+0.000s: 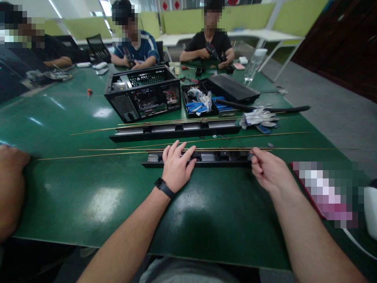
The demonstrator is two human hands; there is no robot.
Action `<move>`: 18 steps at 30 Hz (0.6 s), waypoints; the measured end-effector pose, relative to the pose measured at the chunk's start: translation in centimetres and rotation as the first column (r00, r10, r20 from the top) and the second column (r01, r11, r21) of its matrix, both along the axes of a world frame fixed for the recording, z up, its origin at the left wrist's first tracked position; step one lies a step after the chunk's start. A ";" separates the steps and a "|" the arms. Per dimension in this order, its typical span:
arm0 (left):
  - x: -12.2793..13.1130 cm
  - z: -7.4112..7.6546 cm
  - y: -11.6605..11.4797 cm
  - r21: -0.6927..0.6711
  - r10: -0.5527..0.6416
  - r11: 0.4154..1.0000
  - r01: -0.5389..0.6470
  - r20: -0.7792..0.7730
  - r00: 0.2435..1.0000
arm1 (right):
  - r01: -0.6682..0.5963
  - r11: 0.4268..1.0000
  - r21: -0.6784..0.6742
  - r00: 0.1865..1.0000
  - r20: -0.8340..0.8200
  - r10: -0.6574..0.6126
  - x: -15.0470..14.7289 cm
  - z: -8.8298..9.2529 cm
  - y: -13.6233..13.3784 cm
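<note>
My left hand (178,165), with a dark band on its wrist, lies with spread fingers over a black rail-like strip (206,164) and the thin brass-coloured rods along its top. The fingers hide part of the strip. Near its right end my right hand (269,169) is closed, thumb and forefinger pinched on a thin brass-coloured rod (297,149). Small black blocks (223,154) sit in the strip's channel. Parallel and farther back lies a second black strip (176,133), also with blocks and rods over it.
Behind the strips stand an open computer case (156,96), a black tray (188,112) holding gloves and a dark panel (232,88). More gloves (259,118) lie at right. A blurred-out device (326,192) is at front right. Another person's arm (11,188) rests at left. Several people sit around.
</note>
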State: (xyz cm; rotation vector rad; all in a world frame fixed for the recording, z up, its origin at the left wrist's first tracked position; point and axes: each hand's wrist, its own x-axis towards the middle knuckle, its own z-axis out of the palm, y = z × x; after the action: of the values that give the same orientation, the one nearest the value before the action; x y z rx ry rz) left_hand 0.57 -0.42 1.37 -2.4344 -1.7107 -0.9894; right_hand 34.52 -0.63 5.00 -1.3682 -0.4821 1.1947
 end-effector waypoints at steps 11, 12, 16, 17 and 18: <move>0.0 0.0 0.0 -0.008 -0.002 1.000 0.002 0.011 1.000 | -0.002 1.000 -0.005 1.000 -0.002 0.002 -0.2 0.0 0.0; 0.0 0.0 0.0 -0.005 -0.001 1.000 0.001 0.008 1.000 | -0.016 1.000 -0.006 1.000 -0.001 0.016 -0.3 0.0 -0.1; 0.0 0.0 0.0 0.007 -0.005 1.000 0.005 0.000 1.000 | 0.026 1.000 -0.001 1.000 0.010 -0.026 -0.4 0.1 0.0; 0.0 0.0 0.0 0.005 -0.004 1.000 0.004 0.000 1.000 | 0.042 0.999 -0.001 0.999 0.013 -0.042 -0.3 0.1 0.0; 0.0 0.0 0.0 0.002 -0.003 1.000 0.003 0.000 1.000 | 0.050 0.999 -0.001 0.999 0.015 -0.050 -0.3 0.1 0.0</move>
State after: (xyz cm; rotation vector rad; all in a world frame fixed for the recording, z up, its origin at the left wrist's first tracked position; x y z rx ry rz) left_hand 0.58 -0.39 1.40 -2.4359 -1.7057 -0.9906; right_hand 34.24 -0.63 5.11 -1.3831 -0.4548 1.1448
